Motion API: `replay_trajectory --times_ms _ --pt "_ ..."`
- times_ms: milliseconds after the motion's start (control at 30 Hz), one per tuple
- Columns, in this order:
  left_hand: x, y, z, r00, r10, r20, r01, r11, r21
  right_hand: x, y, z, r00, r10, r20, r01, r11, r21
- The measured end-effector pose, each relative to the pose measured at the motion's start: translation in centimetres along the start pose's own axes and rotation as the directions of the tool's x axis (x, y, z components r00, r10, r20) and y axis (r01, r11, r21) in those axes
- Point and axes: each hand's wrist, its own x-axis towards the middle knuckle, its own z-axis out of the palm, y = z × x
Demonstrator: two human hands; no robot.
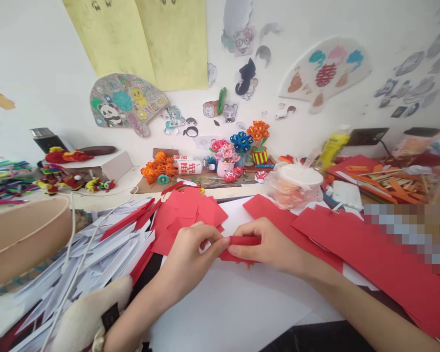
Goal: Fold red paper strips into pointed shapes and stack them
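Note:
A small folded piece of red paper (pixel 245 240) is held above a white sheet (pixel 238 298). My left hand (pixel 196 252) pinches its left end between thumb and fingers. From the other side my right hand (pixel 262 243) grips the same piece, thumb in front and fingers behind. Just beyond my left hand lies a heap of cut red paper pieces (pixel 190 205). Long red paper strips (pixel 366 249) stretch out to the right, partly under my right forearm.
Folded white paper strips (pixel 106 259) pile up at left beside a beige basin (pixel 25 230). A white cable (pixel 82 264) crosses them. Behind stand pipe-cleaner flowers (pixel 242 142), a lidded plastic cup (pixel 297 181) and a yellow bottle (pixel 333 146). A blurred patch covers part of the right side.

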Motion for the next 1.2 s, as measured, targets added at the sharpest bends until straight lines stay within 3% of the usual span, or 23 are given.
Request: replay_trajectory --times_ms 433,700,933,1067,1200 --pt "-0.1 0.2 0.5 0.996 0.081 0.028 -0.078 0.992 -0.101 0.1 0.2 -0.2 0.994 0.018 0.111 -0.029 0.995 0.092" --pt "0.3 -0.4 -0.1 0.997 0.042 0.06 -0.026 0.968 -0.251 -0.2 0.0 -0.7 0.996 0.036 0.087 -0.04 0.998 0.055" --pt "0.2 -0.3 0.3 0.996 0.03 0.084 -0.013 0.981 -0.193 0.1 0.7 -0.6 0.996 0.007 0.092 -0.007 1.0 0.001" --pt "0.6 -0.9 0.1 0.999 -0.003 0.05 0.011 0.989 -0.148 0.4 1.2 -2.0 0.998 -0.057 0.012 0.057 0.997 -0.046" --pt "0.9 -1.8 0.0 0.998 -0.031 0.051 0.037 0.991 -0.13 0.4 2.1 -3.6 1.0 0.006 -0.004 -0.007 0.995 -0.097"
